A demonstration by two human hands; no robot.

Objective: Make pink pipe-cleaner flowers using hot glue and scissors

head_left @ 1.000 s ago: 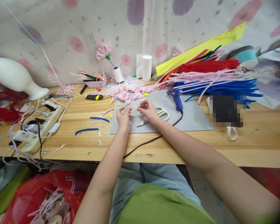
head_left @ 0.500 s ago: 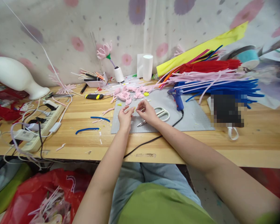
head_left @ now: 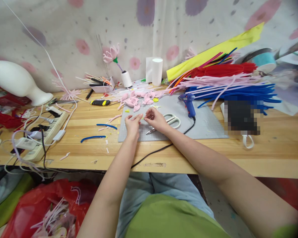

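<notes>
My left hand is closed in a pinch above the grey cutting mat. Facing it, fingertips close by, my right hand pinches too. A hint of yellow shows between the fingertips, too small to make out. Scissors with white handles lie partly under my right hand, blades toward the left. Just beyond the hands are pink pipe-cleaner petals and a small yellow coil. The blue glue gun rests on the mat to the right.
Blue pipe-cleaner pieces lie left of the mat, near a utility knife and a power strip. Bundles of blue pipe cleaners fill the back right. A black cable crosses the front. A pink flower stands behind.
My fingertips have shifted very slightly, with the right hand a little lower and its fingers a bit further from the left. Everything on the table stays in place.
</notes>
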